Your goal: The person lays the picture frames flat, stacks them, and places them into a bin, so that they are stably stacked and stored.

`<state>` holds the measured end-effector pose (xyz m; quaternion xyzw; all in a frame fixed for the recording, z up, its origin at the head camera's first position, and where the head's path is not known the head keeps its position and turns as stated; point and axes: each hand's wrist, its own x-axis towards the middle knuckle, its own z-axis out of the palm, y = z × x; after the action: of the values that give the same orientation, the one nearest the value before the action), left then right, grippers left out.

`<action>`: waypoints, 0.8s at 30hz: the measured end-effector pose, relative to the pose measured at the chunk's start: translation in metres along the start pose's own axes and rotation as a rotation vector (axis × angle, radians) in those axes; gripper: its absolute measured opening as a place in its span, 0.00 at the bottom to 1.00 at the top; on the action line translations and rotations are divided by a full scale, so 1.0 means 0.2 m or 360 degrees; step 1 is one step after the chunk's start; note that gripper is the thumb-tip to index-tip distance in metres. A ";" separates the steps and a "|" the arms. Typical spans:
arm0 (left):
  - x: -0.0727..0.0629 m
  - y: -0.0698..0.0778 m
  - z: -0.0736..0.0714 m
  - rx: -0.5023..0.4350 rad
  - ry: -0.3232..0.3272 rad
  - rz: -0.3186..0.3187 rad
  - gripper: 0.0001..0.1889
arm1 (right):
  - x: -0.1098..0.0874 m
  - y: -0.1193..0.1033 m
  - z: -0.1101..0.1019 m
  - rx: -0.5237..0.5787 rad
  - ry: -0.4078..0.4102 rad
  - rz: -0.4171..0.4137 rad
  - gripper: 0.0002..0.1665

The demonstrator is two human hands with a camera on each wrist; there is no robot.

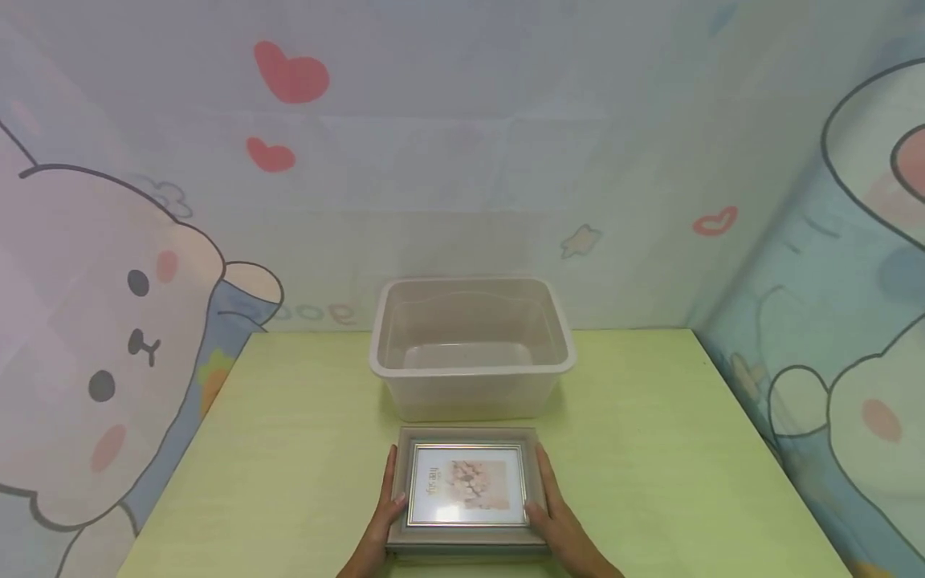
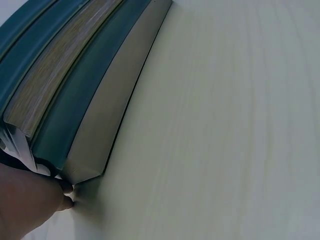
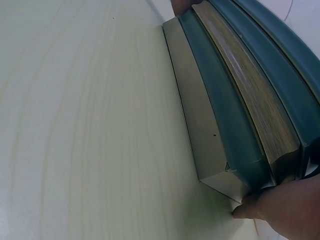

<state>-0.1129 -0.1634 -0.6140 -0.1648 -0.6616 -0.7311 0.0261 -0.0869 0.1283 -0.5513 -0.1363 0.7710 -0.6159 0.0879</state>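
A stack of picture frames (image 1: 470, 536) lies flat near the front edge of the table. Its top frame is silvery-grey, with a pink blossom picture (image 1: 477, 485) under glossy glazing. My left hand (image 1: 377, 526) grips the stack's left side, thumb on the top frame's border. On the opposite side, my right hand (image 1: 567, 530) holds it the same way. Teal, brown-streaked and beige edges of the stack (image 2: 75, 95) show layered in the left wrist view. In the right wrist view the beige bottom layer (image 3: 195, 100) is right at the tabletop, with fingertips by its lower corner.
Directly behind the stack stands a whitish plastic bin (image 1: 473, 393), open at the top, with nothing visible inside. The pale yellow-green table (image 1: 650, 449) extends to both sides. A cartoon-printed cloth (image 1: 462, 160) covers the walls behind and beside it.
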 end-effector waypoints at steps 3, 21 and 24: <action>0.01 0.11 0.03 0.0043 0.0042 -0.0116 0.35 | 0.00 0.00 0.00 0.0014 -0.0002 0.0001 0.47; -0.03 0.27 0.10 -0.0013 0.0038 -0.0345 0.43 | -0.01 -0.01 0.01 0.0151 0.0058 0.0014 0.52; -0.03 0.28 0.10 0.0024 0.0048 -0.0359 0.44 | -0.02 -0.01 0.01 0.0112 0.0068 0.0017 0.53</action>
<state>-0.0885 -0.1523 -0.5615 -0.0779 -0.6810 -0.7267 -0.0452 -0.0825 0.1271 -0.5500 -0.1158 0.7512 -0.6449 0.0795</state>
